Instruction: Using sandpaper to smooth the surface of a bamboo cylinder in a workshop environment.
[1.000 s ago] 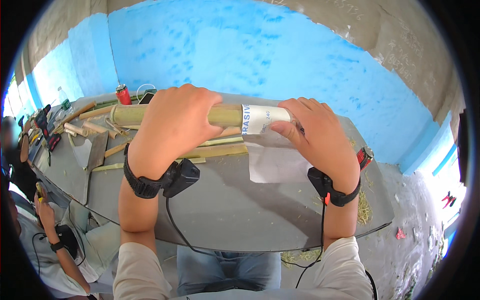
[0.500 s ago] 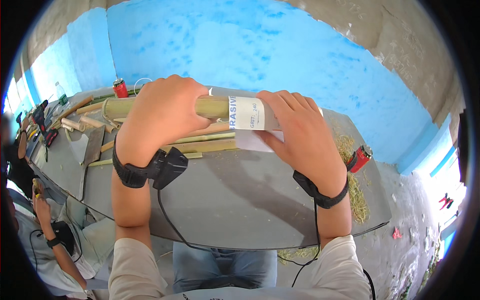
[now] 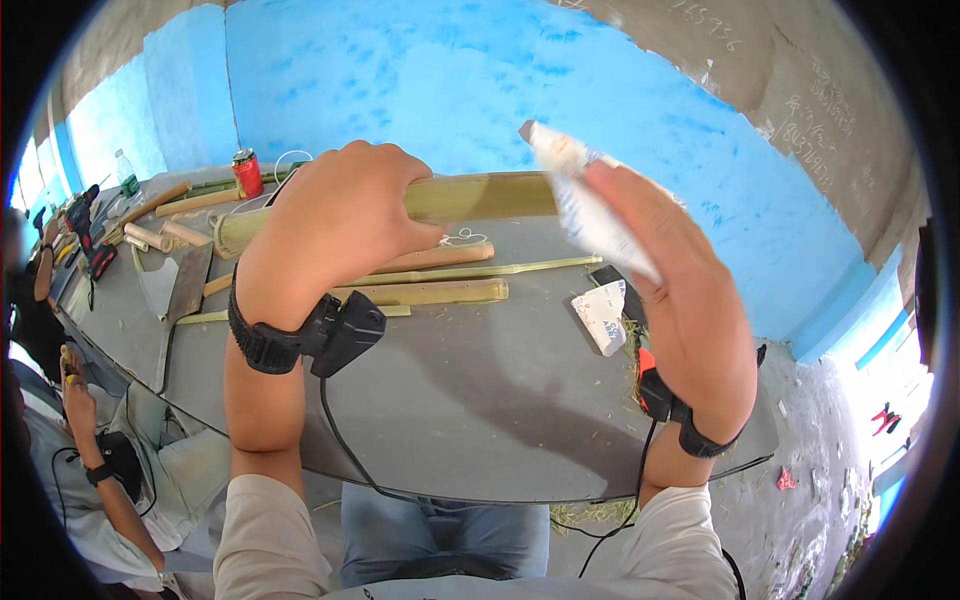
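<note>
Bamboo tube juts out on both sides of the left grip.

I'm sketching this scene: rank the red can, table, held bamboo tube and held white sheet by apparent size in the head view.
1. Table
2. Bamboo tube, partly hidden by the left hand
3. White sheet, bent and blurred
4. Red can, which also stands farther away
</note>
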Demonstrator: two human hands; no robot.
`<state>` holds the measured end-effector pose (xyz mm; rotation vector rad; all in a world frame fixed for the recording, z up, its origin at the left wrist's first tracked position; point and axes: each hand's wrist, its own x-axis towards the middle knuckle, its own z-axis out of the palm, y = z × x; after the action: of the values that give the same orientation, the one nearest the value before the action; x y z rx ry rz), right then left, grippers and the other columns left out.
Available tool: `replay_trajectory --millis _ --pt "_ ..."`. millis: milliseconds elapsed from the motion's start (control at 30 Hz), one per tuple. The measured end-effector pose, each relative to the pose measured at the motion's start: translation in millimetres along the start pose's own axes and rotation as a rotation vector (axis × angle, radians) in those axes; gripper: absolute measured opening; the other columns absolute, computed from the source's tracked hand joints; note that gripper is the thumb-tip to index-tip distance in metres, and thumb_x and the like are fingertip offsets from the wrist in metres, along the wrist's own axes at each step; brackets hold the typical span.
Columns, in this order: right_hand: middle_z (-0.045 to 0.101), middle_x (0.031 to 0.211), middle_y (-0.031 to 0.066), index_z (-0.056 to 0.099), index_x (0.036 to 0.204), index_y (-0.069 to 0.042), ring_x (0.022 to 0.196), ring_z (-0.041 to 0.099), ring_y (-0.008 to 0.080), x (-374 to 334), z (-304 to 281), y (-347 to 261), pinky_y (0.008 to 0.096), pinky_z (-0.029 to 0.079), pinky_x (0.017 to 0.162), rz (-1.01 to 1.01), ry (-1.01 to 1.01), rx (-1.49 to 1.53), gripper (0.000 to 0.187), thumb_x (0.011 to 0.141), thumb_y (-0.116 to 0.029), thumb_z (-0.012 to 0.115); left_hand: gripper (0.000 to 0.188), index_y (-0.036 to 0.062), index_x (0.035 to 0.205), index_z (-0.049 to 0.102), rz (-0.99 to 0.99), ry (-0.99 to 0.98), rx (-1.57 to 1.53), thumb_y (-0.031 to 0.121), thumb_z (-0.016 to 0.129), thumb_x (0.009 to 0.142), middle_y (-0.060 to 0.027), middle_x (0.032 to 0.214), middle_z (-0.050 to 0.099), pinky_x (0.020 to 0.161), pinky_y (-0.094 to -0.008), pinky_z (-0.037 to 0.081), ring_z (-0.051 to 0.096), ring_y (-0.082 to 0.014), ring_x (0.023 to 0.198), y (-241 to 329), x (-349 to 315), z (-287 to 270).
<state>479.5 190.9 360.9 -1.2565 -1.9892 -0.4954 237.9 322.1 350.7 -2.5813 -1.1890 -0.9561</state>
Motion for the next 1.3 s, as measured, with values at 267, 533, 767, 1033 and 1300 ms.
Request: replay_trajectory --millis 267,533,767,1033,1300 --pt "0.057 0.145 0.0159 0.059 0.141 -0.006 0.14 0.047 0.039 -10 -5 -23 0.0455 0.038 0.115 -0.095 -0.26 -0.114 0.063 0.081 0.011 0.05 0.039 -0.0048 0.087 0.069 -0.022 -0.033 0.005 0.031 0.079 0.076 -0.025 0.08 0.065 0.071 -0.0459 0.05 0.063 -0.0426 0.079 2 0 -6" --pt "0.056 0.145 0.0149 0.057 0.14 -0.005 0.135 0.051 0.0336 -9 -8 -9 0.045 0.04 0.112 0.004 -0.375 0.271 0.091 0.064 -0.044 0.09 0.032 -0.0033 0.088 0.069 -0.049 -0.137 -0.001 0.025 0.076 0.073 -0.0246 0.081 0.065 0.072 -0.0467 0.05 0.064 -0.0425 0.08 14 2 -14" --pt "0.064 0.129 0.0109 0.066 0.127 -0.009 0.117 0.06 0.0333 12 34 21 0.0417 0.043 0.103 -0.093 0.122 -0.172 0.06 0.074 -0.03 0.086 0.033 0.0005 0.093 0.072 0.054 -0.013 0.022 0.026 0.078 0.072 -0.022 0.082 0.067 0.072 -0.0447 0.052 0.065 -0.0411 0.079 19 -8 -4" --pt "0.071 0.118 0.005 0.068 0.125 -0.012 0.109 0.064 0.0257 18 48 36 0.0394 0.045 0.096 -0.218 0.059 -0.097 0.046 0.081 -0.019 0.078 0.033 0.0021 0.092 0.074 0.005 -0.041 0.041 0.028 0.079 0.072 -0.0198 0.08 0.068 0.071 -0.0452 0.052 0.066 -0.0396 0.077 15 -6 -3" --pt "0.074 0.11 0.01 0.07 0.123 -0.009 0.093 0.066 0.0304 12 49 44 0.039 0.05 0.085 -0.099 -0.083 0.12 0.043 0.082 -0.018 0.078 0.031 0.0028 0.094 0.075 0.002 -0.08 0.078 0.026 0.078 0.073 -0.019 0.083 0.069 0.074 -0.0447 0.052 0.066 -0.0387 0.08 17 -6 5"
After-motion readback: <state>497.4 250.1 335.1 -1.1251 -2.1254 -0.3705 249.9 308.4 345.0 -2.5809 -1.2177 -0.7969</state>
